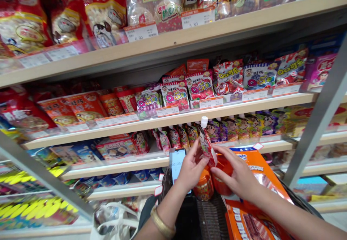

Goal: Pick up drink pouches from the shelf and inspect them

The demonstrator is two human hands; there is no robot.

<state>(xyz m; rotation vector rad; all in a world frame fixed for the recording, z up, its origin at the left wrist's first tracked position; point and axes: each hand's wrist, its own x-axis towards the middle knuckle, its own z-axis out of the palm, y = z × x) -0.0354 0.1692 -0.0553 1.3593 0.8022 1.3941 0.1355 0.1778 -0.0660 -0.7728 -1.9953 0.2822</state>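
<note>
A slim spouted jelly pouch with a white cap stands upright, nearly edge-on, between my two hands. My left hand grips its left side with thumb and fingers. On the other side, my right hand is closed around its lower right edge. Just below them, an orange-red jar and a red-lidded jar sit in a dark woven basket. A large orange snack bag lies to the right of my right hand. Beside my left wrist, a phone shows a timer.
Similar spouted pouches line the shelf ahead. Gummy candy bags fill the shelf above, with price tags along its wooden edge. Slanted metal posts stand at both sides. A white bag is at lower left.
</note>
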